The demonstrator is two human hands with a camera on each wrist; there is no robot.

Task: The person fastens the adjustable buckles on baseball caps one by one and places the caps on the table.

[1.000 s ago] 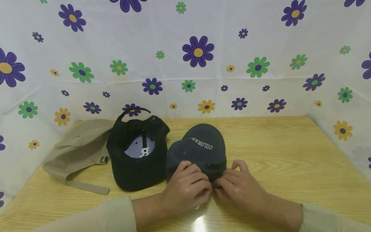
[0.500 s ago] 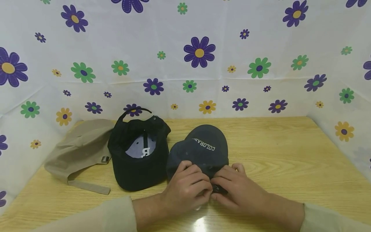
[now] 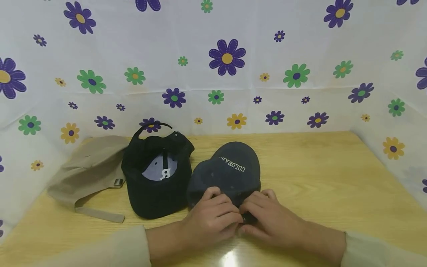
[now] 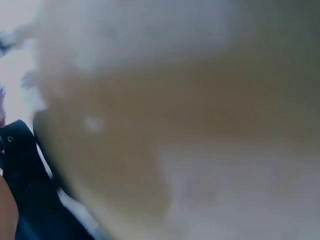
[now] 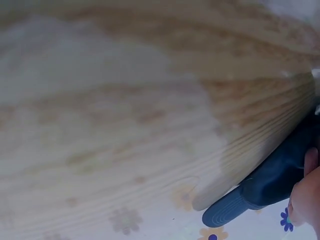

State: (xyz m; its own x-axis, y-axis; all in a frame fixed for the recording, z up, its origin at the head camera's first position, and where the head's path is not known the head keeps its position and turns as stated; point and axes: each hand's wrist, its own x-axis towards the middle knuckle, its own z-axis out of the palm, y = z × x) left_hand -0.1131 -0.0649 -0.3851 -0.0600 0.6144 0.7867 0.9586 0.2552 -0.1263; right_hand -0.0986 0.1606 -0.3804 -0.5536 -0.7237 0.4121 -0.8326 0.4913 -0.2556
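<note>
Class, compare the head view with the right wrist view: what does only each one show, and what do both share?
Only the head view: the tan cap, the black cap and the white lettering on the navy cap.
Only the right wrist view: curved stitching lines on the navy cap's rounded end.
Both: the navy cap, flowered cloth and at least one hand; the wrist view's cropped one could be either.
</note>
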